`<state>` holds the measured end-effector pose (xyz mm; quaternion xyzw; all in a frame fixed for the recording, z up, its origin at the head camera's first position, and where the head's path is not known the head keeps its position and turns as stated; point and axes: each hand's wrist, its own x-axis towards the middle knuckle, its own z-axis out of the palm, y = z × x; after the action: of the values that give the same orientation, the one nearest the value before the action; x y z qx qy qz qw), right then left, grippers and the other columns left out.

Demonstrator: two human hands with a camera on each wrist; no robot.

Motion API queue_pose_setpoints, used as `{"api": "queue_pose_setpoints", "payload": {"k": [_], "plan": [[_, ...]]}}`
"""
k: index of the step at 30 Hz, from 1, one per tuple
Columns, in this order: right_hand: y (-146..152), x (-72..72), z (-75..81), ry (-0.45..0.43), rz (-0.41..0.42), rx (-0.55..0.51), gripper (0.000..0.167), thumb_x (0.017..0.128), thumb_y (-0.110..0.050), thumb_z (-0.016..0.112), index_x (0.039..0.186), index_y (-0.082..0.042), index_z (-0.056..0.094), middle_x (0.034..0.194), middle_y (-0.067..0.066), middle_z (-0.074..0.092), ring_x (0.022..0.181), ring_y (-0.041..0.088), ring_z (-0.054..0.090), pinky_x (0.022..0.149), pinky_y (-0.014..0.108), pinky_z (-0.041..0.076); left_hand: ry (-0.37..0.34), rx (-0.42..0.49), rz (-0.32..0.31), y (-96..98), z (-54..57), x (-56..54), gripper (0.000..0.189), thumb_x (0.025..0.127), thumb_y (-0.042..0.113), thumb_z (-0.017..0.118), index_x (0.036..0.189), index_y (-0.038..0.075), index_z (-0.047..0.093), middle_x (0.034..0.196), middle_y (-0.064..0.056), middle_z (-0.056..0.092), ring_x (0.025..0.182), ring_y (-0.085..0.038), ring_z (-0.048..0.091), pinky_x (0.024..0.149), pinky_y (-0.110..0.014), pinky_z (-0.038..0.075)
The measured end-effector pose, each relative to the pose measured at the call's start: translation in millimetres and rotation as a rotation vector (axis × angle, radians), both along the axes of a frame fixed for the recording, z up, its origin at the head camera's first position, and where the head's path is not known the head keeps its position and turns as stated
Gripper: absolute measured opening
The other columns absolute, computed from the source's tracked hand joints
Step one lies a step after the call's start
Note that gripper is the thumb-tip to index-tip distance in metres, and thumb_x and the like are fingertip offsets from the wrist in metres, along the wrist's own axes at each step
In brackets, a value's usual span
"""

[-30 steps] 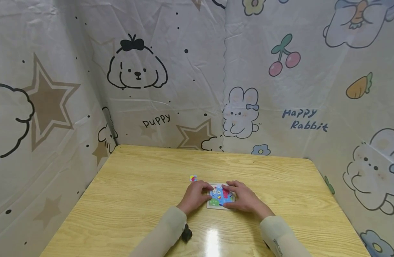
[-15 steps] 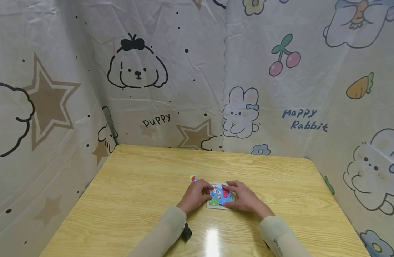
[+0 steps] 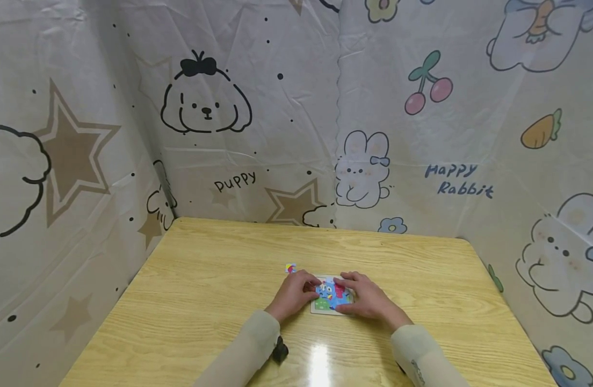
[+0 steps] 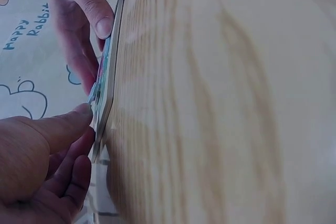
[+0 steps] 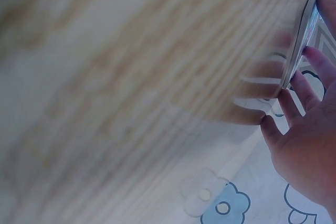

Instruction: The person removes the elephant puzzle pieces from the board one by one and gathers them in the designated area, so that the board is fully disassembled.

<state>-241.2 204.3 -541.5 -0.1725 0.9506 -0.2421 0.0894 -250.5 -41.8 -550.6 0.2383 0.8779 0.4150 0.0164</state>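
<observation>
A small jigsaw puzzle [image 3: 330, 294] with a blue cartoon animal, red and green parts lies on the table in a thin pale tray [image 3: 325, 313]. At its left side my left hand [image 3: 294, 293] pinches a small puzzle piece [image 4: 93, 93] between thumb and fingers; the piece stands tilted at the puzzle's surface in the left wrist view. From the right, my right hand [image 3: 369, 298] rests on the tray, fingers spread along the far edge and thumb on the near part of the picture. The hands hide both side edges of the tray.
A loose puzzle piece [image 3: 290, 267] with yellow and red print lies just beyond the left hand. The wooden table [image 3: 219, 269] meets hanging cloth [image 3: 258, 134] printed with cartoons at the back and sides. A black object [image 3: 280, 350] sits at the left cuff.
</observation>
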Motion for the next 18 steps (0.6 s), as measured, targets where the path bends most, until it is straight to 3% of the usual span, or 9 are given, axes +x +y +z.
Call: {"api": "queue_pose_setpoints", "payload": {"k": [18], "plan": [[-0.2,-1.5,-2.8,-0.015,-0.018,0.001,0.077,0.082,-0.051,0.085,0.15,-0.027,0.057,0.16,0.005,0.046,0.149,0.037,0.038,0.118,0.063,0.035,-0.008,0.011,0.002,-7.7,-2.3,-2.1,0.023,0.092,0.01,0.078,0.115,0.007,0.077,0.105,-0.004,0.071,0.09,-0.01,0.066,0.084,-0.026,0.056]]}}
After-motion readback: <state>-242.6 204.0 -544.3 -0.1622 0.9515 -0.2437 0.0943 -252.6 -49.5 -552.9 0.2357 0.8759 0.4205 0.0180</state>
